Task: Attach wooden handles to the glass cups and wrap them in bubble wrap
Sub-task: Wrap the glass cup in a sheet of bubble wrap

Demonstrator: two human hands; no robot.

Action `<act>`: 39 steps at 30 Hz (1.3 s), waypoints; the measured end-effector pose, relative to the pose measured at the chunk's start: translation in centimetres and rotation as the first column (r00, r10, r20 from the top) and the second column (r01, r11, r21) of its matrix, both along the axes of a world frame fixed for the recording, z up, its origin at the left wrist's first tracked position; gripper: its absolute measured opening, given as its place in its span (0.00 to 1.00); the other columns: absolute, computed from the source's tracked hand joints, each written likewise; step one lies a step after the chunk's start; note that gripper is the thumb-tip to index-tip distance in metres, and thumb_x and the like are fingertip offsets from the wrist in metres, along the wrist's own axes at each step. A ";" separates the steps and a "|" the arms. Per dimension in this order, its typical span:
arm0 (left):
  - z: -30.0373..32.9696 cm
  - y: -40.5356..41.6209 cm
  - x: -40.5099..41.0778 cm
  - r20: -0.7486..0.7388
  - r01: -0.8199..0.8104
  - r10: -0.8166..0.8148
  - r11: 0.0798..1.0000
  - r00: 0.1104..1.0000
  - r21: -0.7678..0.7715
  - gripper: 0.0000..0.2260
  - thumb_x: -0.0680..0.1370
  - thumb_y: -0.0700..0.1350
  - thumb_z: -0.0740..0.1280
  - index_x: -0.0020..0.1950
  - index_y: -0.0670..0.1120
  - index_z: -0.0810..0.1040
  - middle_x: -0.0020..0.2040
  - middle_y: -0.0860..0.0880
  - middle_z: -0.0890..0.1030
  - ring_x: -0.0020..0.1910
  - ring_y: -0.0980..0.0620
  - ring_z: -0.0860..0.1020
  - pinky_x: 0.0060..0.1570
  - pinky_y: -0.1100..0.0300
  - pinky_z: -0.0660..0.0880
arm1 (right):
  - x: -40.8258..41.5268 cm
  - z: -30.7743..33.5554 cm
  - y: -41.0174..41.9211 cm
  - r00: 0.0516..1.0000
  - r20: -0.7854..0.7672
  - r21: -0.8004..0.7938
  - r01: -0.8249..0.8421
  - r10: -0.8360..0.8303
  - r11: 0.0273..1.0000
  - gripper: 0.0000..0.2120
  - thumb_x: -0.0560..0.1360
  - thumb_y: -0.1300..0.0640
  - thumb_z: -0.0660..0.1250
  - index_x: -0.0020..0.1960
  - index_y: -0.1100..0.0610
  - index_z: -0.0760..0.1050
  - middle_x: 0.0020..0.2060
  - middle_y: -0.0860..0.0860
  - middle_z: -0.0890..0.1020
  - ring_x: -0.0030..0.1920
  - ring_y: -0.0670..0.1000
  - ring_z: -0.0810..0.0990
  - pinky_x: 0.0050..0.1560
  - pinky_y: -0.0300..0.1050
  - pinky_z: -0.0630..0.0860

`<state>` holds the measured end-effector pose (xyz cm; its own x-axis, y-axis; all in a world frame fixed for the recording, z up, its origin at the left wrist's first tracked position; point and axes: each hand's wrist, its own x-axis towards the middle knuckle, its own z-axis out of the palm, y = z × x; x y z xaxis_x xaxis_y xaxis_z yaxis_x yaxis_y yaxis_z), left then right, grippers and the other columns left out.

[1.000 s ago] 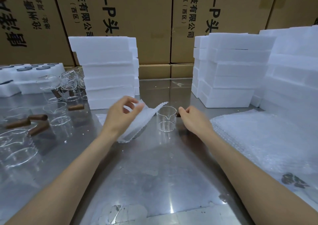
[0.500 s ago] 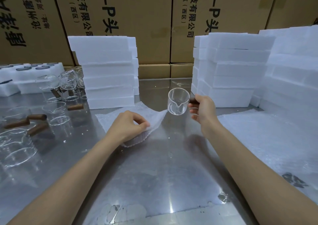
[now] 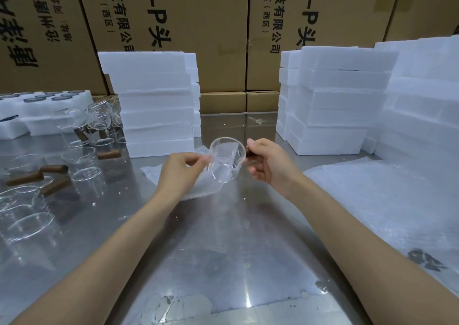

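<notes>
Since half a second ago the right hand (image 3: 269,163) has carried the glass cup (image 3: 226,159) down and leftward to meet the left hand (image 3: 180,169), which has lifted the bubble wrap sheet (image 3: 198,188) off the tabletop (image 3: 223,250).

Nearest, both forearms reach up the middle of the frame. At centre, the cup hangs tilted above the tabletop, its mouth turned toward the camera. The right hand's fingers (image 3: 255,147) are curled round the wooden handle (image 3: 249,150) at the cup's right side, while the left hand pinches the sheet's upper edge right against the cup's left wall.

To wrap well, I judge the sheet edge should be held flat on the glass while the right hand rolls the cup by its handle — keeping the wrap taut so it does not slip.

Farther back, loose cups and handles (image 3: 49,173) lie at the left, a pile of bubble wrap (image 3: 372,200) at the right, then white foam stacks (image 3: 154,106) and cardboard boxes (image 3: 198,26) behind.
</notes>
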<state>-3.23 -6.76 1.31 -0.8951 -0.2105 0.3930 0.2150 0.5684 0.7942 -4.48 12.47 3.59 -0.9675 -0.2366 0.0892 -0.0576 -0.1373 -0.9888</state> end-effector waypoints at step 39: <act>2.6 1.3 1.7 -0.305 0.097 0.055 0.882 0.951 0.462 0.23 0.81 0.49 0.59 0.75 0.50 0.58 0.67 0.53 0.64 0.64 0.58 0.69 0.69 0.58 0.63 | 0.7 -1.5 -2.1 0.976 0.218 -0.336 0.085 -0.011 0.938 0.14 0.82 0.56 0.54 0.45 0.57 0.75 0.29 0.49 0.82 0.31 0.47 0.80 0.33 0.38 0.79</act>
<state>-1.55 -5.42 3.91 -0.7555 -0.4195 0.5033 0.4937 0.1407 0.8582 -3.75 10.33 2.07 -0.9823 -0.1808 -0.0495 0.1306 -0.4709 -0.8724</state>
